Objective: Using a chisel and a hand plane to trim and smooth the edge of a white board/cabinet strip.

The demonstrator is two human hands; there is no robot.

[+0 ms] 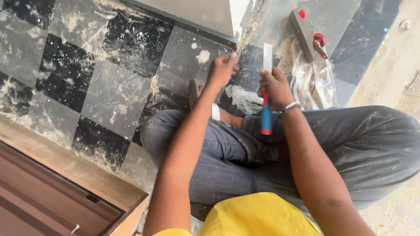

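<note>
Two bare hands work above the crossed legs of a person seated on a checkered floor (pixel 109 94) of black and grey tiles strewn with sawdust. Right hand (pixel 274 87) is wrapped in a fist round a chisel (pixel 266 94), gripping it where the red and blue handle meets the flat steel blade; the blade stands up toward twelve o'clock above the knuckles and the blue end of the handle hangs down toward six o'clock over the grey trousers (pixel 372 144). A beaded bracelet (pixel 288 107) circles that wrist. Left hand (pixel 222 70) is raised just at nine o'clock of the chisel, apart from it, its fingers curled loosely inward with the tips drawn close; whether it pinches anything between them cannot be told.

Between and beyond the two hands, crumpled clear plastic wrap (pixel 245 98) lies on the tiles, and more of it spreads at three o'clock of the chisel blade. Farther off at one o'clock of the right hand lies a grey block-shaped tool (pixel 302 31) with a red knob, and just beside it a red-handled tool (pixel 320 43) rests among the shavings. A worn shoe (pixel 193 92) shows at seven o'clock of the left hand. At the frame's seven o'clock corner sits a brown wooden door panel (pixel 52 196) with a pale edge. A yellow shirt (pixel 258 216) fills the six o'clock edge.
</note>
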